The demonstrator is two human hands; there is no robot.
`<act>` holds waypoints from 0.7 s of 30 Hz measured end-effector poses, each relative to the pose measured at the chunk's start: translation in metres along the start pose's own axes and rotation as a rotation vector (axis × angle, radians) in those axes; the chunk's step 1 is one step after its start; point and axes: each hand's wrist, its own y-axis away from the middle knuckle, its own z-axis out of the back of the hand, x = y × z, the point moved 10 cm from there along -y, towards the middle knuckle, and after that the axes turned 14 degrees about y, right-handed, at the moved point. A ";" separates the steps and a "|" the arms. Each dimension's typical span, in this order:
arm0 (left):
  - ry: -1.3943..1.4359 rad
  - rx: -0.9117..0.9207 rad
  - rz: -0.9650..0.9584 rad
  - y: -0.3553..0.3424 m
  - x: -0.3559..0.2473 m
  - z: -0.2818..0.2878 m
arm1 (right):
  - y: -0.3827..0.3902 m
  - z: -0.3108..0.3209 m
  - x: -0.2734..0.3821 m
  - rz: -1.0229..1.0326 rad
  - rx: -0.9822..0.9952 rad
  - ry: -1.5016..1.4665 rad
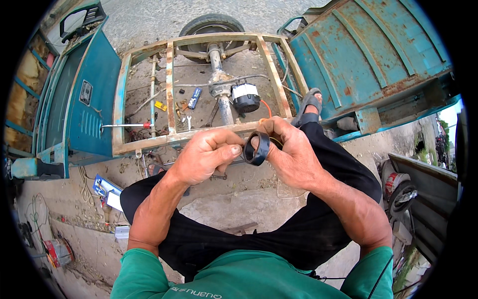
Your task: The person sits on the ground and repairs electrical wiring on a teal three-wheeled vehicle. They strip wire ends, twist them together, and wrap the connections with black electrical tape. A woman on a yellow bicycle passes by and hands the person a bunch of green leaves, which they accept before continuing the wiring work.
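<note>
A roll of black tape (257,155) hangs on my right hand (295,152), whose fingers are closed around it. From the motor (246,97), an orange cable (268,107) runs down to the same fingers. My left hand (206,153) is closed, thumb against forefinger, right beside the roll's left edge; whatever it pinches is hidden. Both hands are held over the near rail of a rusty frame (191,135). The motor, silver and black, is fixed to a grey axle (215,61) with a wheel (211,27) at its far end.
A screwdriver (127,125) rests across the frame's left side. Inside the frame lie a blue box (194,98), a yellow piece (160,105) and a wrench (188,121). A teal cargo bed (368,50) tilts up at right; a teal cab panel (94,94) stands left. My sandalled foot (309,105) is on the frame.
</note>
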 end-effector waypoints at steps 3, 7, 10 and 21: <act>-0.463 -0.091 -0.185 0.005 -0.021 -0.002 | -0.002 -0.001 -0.019 -0.264 0.031 -0.112; -0.758 -0.055 -0.470 0.017 -0.046 -0.026 | -0.003 -0.001 -0.028 -0.399 0.086 -0.150; -0.806 -0.076 -0.565 0.024 -0.051 -0.034 | -0.003 -0.004 -0.028 -0.446 0.118 -0.177; -0.861 -0.021 -0.795 0.030 -0.056 -0.048 | -0.005 -0.021 -0.041 -0.462 0.267 -0.197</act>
